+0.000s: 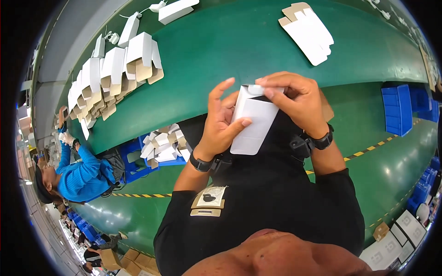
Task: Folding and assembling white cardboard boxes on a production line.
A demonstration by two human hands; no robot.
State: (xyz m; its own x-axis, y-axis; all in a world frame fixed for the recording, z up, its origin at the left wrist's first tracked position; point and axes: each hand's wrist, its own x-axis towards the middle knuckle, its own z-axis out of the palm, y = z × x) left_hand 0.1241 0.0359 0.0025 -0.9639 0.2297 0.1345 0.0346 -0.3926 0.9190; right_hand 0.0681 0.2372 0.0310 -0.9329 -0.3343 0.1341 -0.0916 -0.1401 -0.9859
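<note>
A small white carton (pixel 255 124) is tilted in front of my chest, just off the near edge of the green table. My left hand (pixel 220 120) grips its left side, thumb on the front face and index finger lifted away. At the carton's upper end, my right hand (pixel 301 99) pinches a white end flap (pixel 254 90) between thumb and fingers. A dark gap shows under that flap; what lies inside cannot be made out.
On the green table (pixel 221 50), several open white cartons (pixel 113 69) stand clustered at left, and flattened cartons (pixel 309 37) lie far right. White adapters (pixel 112 37) sit beyond the cluster. A blue crate (pixel 172 161) holds small boxes; a person in blue (pixel 87 172) works at left.
</note>
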